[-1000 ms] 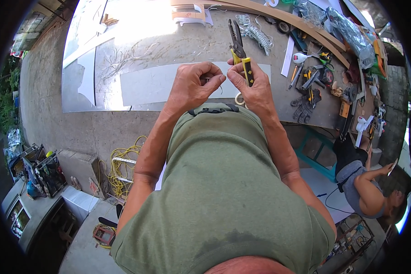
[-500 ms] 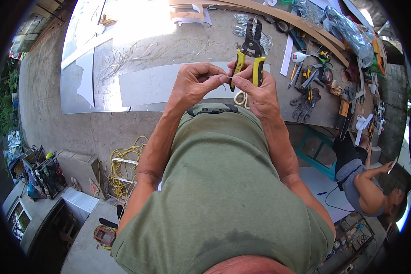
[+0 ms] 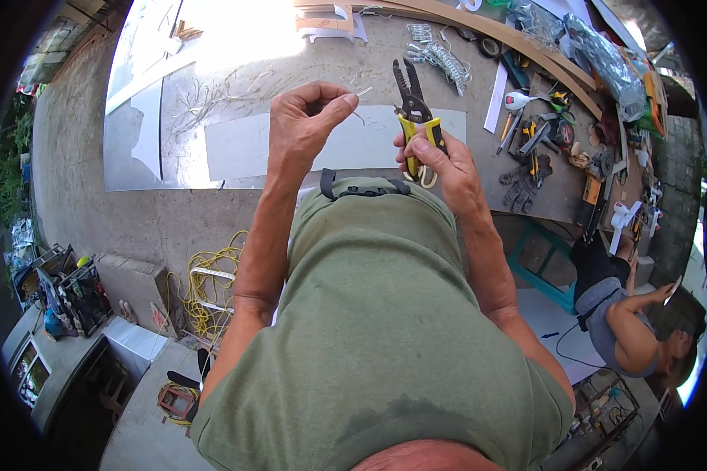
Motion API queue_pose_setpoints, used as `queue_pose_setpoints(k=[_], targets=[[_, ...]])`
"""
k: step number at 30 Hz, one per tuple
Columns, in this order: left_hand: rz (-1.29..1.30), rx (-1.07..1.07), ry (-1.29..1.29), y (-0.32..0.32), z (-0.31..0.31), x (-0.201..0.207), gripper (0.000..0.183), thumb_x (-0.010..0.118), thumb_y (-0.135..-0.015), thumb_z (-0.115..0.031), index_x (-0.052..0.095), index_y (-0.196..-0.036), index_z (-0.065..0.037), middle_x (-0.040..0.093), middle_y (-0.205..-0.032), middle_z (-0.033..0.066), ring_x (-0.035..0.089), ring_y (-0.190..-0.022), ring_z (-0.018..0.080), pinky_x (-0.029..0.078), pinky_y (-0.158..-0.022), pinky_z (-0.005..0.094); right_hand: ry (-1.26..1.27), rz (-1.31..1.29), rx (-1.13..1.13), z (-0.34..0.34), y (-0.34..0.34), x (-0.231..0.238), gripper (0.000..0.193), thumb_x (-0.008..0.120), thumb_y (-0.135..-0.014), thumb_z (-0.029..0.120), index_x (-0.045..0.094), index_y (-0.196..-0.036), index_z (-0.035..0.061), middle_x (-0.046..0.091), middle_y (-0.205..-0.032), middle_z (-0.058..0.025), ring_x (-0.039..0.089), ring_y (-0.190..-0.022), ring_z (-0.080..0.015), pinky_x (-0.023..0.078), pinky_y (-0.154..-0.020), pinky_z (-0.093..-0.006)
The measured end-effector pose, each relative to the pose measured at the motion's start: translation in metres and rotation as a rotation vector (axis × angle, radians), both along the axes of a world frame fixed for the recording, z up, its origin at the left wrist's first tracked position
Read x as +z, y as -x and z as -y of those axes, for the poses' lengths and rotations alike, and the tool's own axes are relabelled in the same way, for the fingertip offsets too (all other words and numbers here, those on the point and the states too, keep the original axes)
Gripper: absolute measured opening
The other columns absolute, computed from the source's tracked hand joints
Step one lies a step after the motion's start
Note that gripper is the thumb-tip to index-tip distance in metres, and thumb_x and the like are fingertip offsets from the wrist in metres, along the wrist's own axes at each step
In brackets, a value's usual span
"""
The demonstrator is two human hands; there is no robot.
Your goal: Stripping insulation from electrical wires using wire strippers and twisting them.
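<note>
My left hand (image 3: pixel 302 122) pinches a thin pale wire (image 3: pixel 364 92) between thumb and forefinger, its ends poking past the fingertips. In my right hand (image 3: pixel 444 165) are wire strippers (image 3: pixel 415 106) with black jaws and yellow-and-black handles. The jaws point away from me and look slightly apart, to the right of the wire and not touching it. Below the right hand, the cream loops of a pair of scissors (image 3: pixel 426 179) show in part. A long pale strip (image 3: pixel 291 145) lies on the worktable (image 3: pixel 487 169) under both hands.
Loose wires (image 3: pixel 220 98) spread across the table's left. A bundle of white wire (image 3: pixel 448 64) lies beyond the strippers. To the right are hand tools, gloves (image 3: pixel 520 188) and a tape roll (image 3: pixel 489 47). A co-worker (image 3: pixel 620 314) sits at the right near a teal stool (image 3: pixel 542 267).
My hands have moved apart: the left went left and up with the wire, while the right drew the strippers slightly down and left. The right fingers now wrap the handles, no longer touching the wire.
</note>
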State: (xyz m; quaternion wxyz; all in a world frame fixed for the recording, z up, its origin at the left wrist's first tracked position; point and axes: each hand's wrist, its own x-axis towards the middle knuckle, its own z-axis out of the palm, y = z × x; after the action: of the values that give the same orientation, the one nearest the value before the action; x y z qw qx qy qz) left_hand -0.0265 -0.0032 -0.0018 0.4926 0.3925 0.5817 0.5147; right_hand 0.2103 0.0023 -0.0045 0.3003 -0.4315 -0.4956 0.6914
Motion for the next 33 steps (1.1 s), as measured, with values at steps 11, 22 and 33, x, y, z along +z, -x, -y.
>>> queue_pose_setpoints(k=[11, 22, 33], targets=[[-0.125, 0.012, -0.049, -0.008, -0.014, 0.001, 0.019, 0.077, -0.086, -0.017, 0.075, -0.088, 0.001, 0.069, -0.069, 0.0016, 0.058, -0.061, 0.0041, 0.045, -0.055, 0.0203, -0.050, 0.132, 0.159, 0.005, 0.006, 0.012, 0.039, 0.057, -0.101, 0.035, 0.064, -0.115, -0.0010, 0.066, -0.090, -0.0057, 0.061, -0.085, -0.0125, 0.048, -0.079, -0.0280], [-0.176, -0.021, -0.025, -0.012, -0.015, 0.001, 0.012, 0.078, -0.083, -0.013, 0.075, -0.084, -0.001, 0.066, -0.068, -0.0006, 0.052, -0.061, 0.0025, 0.039, -0.054, 0.0203, -0.258, 0.267, 0.169, 0.007, 0.010, 0.006, 0.034, 0.058, -0.100, 0.034, 0.062, -0.106, 0.0008, 0.060, -0.084, -0.0073, 0.056, -0.076, -0.0156, 0.046, -0.072, -0.0306], [-0.139, -0.031, 0.016, -0.010, -0.016, -0.004, 0.015, 0.077, -0.081, -0.016, 0.075, -0.083, -0.001, 0.065, -0.067, -0.0006, 0.047, -0.056, 0.0019, 0.033, -0.049, 0.0209, -0.401, 0.345, 0.180, 0.005, 0.013, 0.008, 0.029, 0.060, -0.099, 0.028, 0.060, -0.100, -0.0018, 0.060, -0.087, -0.0134, 0.059, -0.076, -0.0251, 0.047, -0.071, -0.0374]])
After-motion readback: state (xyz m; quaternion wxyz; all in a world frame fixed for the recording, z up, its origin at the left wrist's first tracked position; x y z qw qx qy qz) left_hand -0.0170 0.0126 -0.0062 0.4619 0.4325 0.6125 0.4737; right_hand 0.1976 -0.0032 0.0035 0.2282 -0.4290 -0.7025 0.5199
